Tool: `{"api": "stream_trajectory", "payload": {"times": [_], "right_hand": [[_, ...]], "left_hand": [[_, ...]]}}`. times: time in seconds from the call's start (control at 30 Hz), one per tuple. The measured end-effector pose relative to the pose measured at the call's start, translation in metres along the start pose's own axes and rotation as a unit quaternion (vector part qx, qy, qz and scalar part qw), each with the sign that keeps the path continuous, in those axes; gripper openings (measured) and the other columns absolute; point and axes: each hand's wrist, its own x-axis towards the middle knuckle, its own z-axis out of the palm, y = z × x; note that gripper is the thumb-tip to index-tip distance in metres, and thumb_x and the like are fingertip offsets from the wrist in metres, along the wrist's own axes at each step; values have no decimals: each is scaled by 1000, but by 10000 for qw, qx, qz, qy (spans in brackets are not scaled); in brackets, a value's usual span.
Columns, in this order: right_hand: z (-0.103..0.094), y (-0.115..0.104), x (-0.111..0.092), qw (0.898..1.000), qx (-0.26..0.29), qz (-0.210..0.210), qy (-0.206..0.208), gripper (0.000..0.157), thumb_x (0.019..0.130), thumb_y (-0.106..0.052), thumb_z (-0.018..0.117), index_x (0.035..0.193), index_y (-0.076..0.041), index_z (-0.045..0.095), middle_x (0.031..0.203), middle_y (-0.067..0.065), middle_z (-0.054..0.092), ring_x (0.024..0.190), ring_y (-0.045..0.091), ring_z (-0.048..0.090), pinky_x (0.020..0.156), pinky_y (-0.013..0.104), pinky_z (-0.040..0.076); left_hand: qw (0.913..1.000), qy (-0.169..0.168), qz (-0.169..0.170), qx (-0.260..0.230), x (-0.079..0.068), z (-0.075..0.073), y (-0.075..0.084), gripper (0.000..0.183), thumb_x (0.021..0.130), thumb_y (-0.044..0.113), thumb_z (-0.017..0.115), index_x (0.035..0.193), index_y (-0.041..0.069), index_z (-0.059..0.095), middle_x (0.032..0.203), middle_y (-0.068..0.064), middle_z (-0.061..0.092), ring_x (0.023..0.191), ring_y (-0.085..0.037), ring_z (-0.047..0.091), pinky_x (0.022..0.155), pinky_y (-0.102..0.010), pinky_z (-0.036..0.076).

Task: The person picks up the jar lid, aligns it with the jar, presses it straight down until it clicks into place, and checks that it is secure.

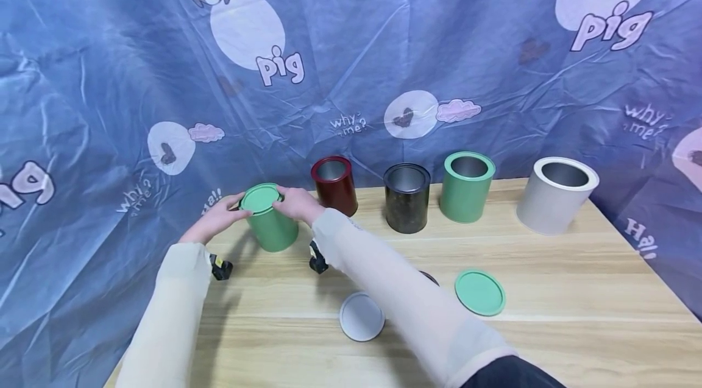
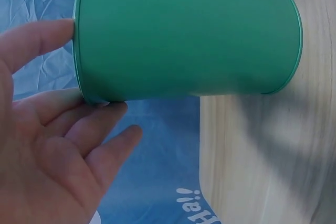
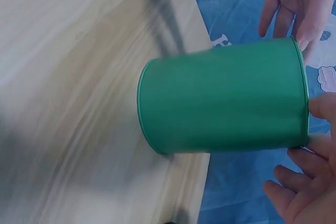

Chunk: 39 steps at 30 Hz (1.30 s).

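Note:
A green can [image 1: 274,232] stands on the table at the left, with a green lid [image 1: 260,198] on its top. My left hand [image 1: 216,220] holds the can's upper rim from the left; in the left wrist view its thumb touches the rim and its fingers lie around the edge. From the right, my right hand [image 1: 298,204] grips the same rim, thumb at the front. The right wrist view shows the green wall of the can between the right hand [image 3: 310,174] and the left hand [image 3: 300,9]. Parts of the fingers are hidden behind the can.
Along the back stand open cans: dark red [image 1: 342,193], black [image 1: 407,208], green [image 1: 466,196] and white [image 1: 551,205]. A white lid [image 1: 362,316] and a green lid [image 1: 479,292] lie in front. A dark lid [image 1: 429,277] is mostly hidden by my right sleeve. A blue cloth [image 1: 340,59] hangs behind.

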Motion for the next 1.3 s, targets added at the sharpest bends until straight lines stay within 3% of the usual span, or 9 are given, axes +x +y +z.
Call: {"api": "stream_trajectory", "payload": {"times": [0.5, 0.83, 1.13, 1.3], "right_hand": [[1, 4, 1, 9992, 263, -9, 290, 56, 97, -34, 54, 148, -18, 40, 143, 7, 52, 131, 19, 51, 107, 31, 43], [-4, -1, 3, 9995, -254, -86, 137, 57, 97, -38, 54, 149, -18, 40, 141, 6, 54, 126, 17, 55, 100, 29, 48], [-9, -5, 2, 9993, -384, -5, 2, 55, 95, -34, 54, 146, -15, 45, 144, 2, 52, 129, 17, 52, 103, 27, 45], [-11, -8, 4, 9978, -648, 42, -94, 54, 95, -35, 53, 145, -15, 46, 144, 1, 53, 126, 16, 54, 100, 26, 46]], "left_hand": [[9989, -108, -172, 415, 4, 3, 6, 76, 97, 30, 51, 152, -4, 11, 158, -26, 8, 143, -49, 13, 115, -62, 16], [9992, -101, -323, 195, 1, 2, 4, 75, 99, 30, 49, 154, 2, 6, 160, -23, 4, 144, -49, 13, 115, -62, 17], [9992, -131, -375, -52, 2, 6, 1, 75, 98, 29, 49, 154, 1, 7, 160, -23, 4, 144, -49, 12, 115, -60, 20], [9993, -132, -334, -45, 2, 5, 3, 75, 98, 27, 49, 153, -1, 8, 160, -23, 4, 143, -49, 17, 113, -58, 27]]}}
